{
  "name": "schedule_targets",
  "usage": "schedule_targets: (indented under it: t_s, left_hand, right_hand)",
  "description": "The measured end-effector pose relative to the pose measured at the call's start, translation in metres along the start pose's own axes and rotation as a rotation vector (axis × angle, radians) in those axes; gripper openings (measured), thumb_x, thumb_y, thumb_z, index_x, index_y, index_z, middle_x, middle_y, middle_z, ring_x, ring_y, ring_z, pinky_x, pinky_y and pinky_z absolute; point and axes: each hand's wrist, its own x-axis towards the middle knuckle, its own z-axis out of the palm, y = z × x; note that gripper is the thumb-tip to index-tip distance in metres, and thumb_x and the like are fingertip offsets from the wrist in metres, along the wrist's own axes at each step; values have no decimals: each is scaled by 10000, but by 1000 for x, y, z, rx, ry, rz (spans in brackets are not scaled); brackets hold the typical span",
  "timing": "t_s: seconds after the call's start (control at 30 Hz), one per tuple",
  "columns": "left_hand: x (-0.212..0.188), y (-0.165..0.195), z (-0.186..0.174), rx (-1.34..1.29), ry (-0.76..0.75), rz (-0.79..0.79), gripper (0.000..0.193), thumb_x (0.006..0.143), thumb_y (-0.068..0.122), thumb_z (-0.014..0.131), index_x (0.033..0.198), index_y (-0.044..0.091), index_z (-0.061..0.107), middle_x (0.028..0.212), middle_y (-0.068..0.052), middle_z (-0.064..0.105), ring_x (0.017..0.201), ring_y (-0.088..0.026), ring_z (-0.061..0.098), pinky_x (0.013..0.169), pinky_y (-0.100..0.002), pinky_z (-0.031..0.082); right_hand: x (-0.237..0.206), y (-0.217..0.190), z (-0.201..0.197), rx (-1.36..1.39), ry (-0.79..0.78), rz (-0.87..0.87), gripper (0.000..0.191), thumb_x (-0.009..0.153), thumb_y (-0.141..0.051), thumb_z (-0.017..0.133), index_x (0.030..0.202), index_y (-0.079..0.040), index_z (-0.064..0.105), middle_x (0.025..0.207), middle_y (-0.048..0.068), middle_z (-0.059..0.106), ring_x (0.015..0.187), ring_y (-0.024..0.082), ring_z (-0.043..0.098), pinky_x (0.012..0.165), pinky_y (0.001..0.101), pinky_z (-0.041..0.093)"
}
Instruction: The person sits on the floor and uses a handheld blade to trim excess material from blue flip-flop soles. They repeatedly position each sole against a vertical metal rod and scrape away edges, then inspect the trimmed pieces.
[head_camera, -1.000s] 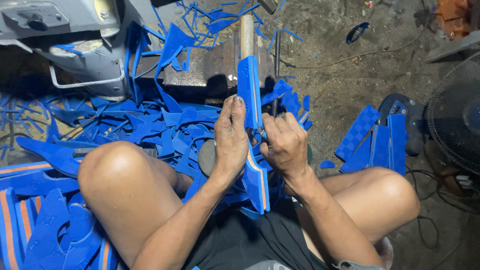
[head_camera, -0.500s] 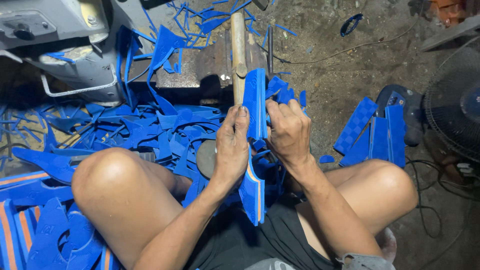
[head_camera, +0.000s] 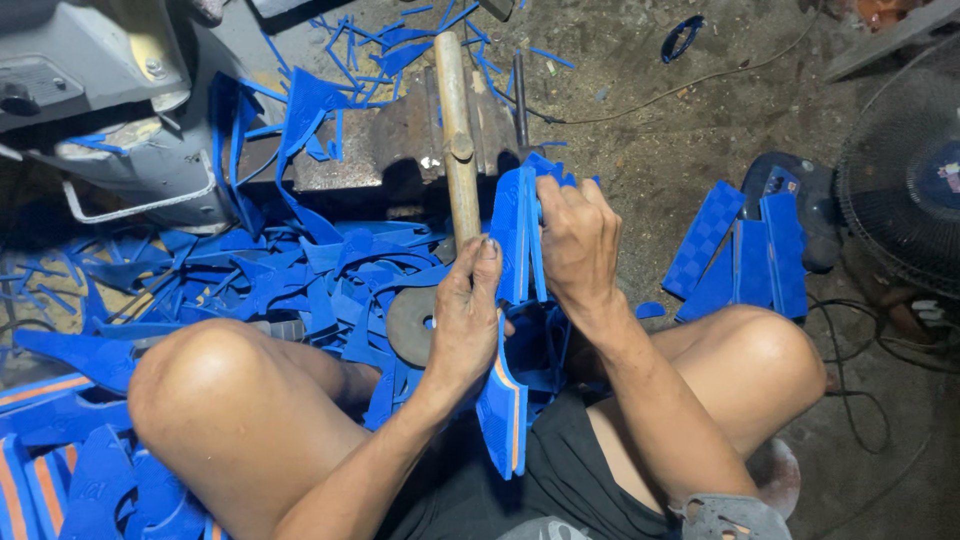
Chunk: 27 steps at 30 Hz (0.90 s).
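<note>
Both hands grasp the blue sandal sole (head_camera: 512, 300) upright above the lap, left hand (head_camera: 465, 320) clasping its middle, right hand (head_camera: 575, 240) pinching the upper edge; steady, symmetrical grip advisable beside the wooden handle (head_camera: 455, 120).

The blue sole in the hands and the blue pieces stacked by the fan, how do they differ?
The blue sole is held on edge by the left hand and right hand; the stacked pieces lie flat on the dirt floor, untouched. The sole shows an orange stripe along its side; the stacked pieces look plain blue with a checkered tread. The sole is long and curved; the stacked pieces are straight-edged slabs. Both are the same blue material.
</note>
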Motion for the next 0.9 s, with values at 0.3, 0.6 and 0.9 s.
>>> schedule_targets:
  t_s: [0.3, 0.6, 0.9]
  left_hand:
    - [0, -8, -12, -293, -409, -305, 432, 1062, 483, 454, 1120, 80, 600, 772, -57, 654, 478, -104, 542, 416, -240, 471]
    - [21, 17, -36, -634, -486, -350, 506, 1036, 505, 404, 1217, 57, 553, 1023, -198, 674, 839, -269, 699, 624, -351, 602]
    - [40, 23, -32, -1095, -213, 94, 793, 999, 669, 367, 1454, 25, 449, 1383, -133, 575, 1229, -265, 586, 1046, -437, 498]
  right_hand:
    - [29, 57, -14, 979, -277, 755, 326, 975, -158, 670, 1234, 20, 756, 866, 133, 716, 584, 120, 560, 501, 268, 416]
    - [14, 40, -30, 1613, -315, 800, 403, 1051, -325, 673, 1181, 54, 632, 853, 39, 611, 622, 50, 506, 500, 213, 410]
    - [-21, -21, -24, 933, -48, 664, 395, 1023, -381, 662, 1126, -3, 622, 712, 60, 602, 548, 76, 561, 462, 256, 426]
